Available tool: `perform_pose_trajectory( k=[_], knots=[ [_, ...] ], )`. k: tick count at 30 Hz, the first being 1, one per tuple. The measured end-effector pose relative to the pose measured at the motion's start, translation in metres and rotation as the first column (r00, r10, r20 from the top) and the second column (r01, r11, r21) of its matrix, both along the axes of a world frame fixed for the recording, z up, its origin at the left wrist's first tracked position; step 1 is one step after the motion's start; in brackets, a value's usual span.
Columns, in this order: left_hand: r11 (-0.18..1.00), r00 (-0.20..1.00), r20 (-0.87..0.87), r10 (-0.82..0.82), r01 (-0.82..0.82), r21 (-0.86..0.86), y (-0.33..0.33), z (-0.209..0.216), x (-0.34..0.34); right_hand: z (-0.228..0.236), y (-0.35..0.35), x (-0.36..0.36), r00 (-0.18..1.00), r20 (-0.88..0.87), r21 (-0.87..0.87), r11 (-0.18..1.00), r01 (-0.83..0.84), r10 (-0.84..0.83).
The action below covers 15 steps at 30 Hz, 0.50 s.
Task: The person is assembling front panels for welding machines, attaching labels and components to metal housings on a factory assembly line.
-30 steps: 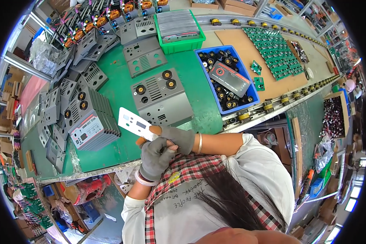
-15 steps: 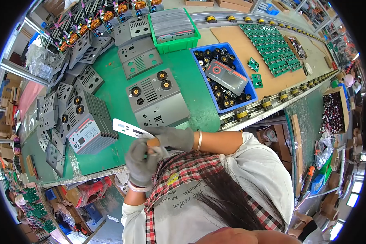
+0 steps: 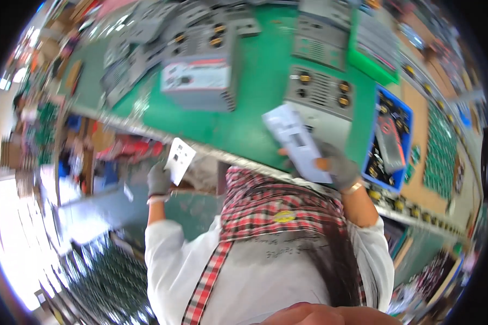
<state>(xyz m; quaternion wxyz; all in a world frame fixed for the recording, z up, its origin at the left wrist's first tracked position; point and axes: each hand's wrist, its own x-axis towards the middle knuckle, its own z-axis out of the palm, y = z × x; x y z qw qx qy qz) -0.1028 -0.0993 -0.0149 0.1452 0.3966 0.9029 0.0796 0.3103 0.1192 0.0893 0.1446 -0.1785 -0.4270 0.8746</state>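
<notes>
Both my hands wear grey gloves and are apart, each with a flat white piece. My left hand (image 3: 158,180), out to the left below the table edge, is closed on a small white sheet (image 3: 179,161) with several dark holes or marks. My right hand (image 3: 335,167) grips a longer pale label-like sheet (image 3: 295,140) with dark rectangular openings, tilted over the table edge. Just beyond it lies a grey bent metal panel (image 3: 317,89) with black-and-gold round sockets and slots. Further left stands a stack of similar panels (image 3: 198,76), the front one bearing a white-and-red label. Motion blurs the finer details.
A blue bin (image 3: 409,127) of black round parts, with a dark labelled plate on top, stands to the right. Behind it are a green bin (image 3: 382,70) and green circuit boards (image 3: 441,146). Loose grey panels (image 3: 141,59) crowd the far left of the green table (image 3: 257,130).
The view has swung left. My hands, together on a white strip before, have separated: the left went out leftward with the small sheet, and the right holds the longer sheet near the grey panel.
</notes>
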Motion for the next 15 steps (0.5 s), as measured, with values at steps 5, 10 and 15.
perform_pose_trajectory(
  k=[5, 10, 15],
  knots=[
    [0.969, 1.000, 0.012, 0.011, -0.008, -0.248, -0.018, -0.054, 0.007, 0.016, -0.003, 0.008, 0.977, 0.054, 0.053, 0.978, 0.203, -0.206],
    [0.940, 0.999, 0.015, -0.037, 0.040, -0.339, 0.008, -0.084, 0.025, 0.021, -0.008, 0.013, 0.960, 0.066, 0.133, 0.956, 0.260, -0.271],
    [0.855, 0.879, 0.228, -0.419, 0.467, -0.226, 0.034, -0.081, 0.058, 0.018, -0.013, 0.021, 0.943, 0.139, 0.459, 0.864, 0.208, -0.301]
  ],
)
